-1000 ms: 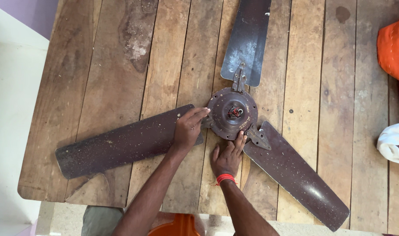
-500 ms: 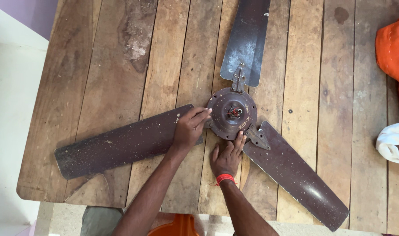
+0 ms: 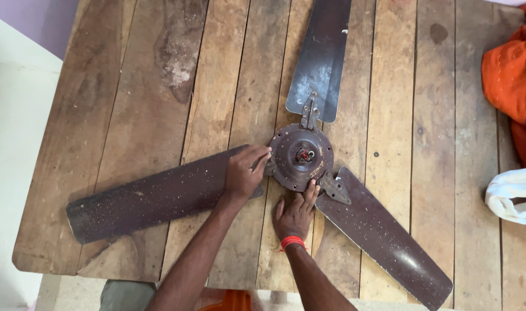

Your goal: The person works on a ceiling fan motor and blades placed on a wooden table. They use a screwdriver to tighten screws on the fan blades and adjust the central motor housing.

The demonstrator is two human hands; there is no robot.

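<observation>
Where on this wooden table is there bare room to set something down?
Bare planks lie above the left blade, and between the top blade and the orange cloth. It is crowded at the hub, where the left hand and right hand rest.

Soft, even daylight, faint shadows, sharp focus throughout, slight glare at the left edge.

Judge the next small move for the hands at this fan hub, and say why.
Probably work the left blade at its root: the left hand grips there, fingertips at the joint with the round hub, while the right hand lies flat on the table, fingers touching the hub's lower edge. No tool is in view.
</observation>
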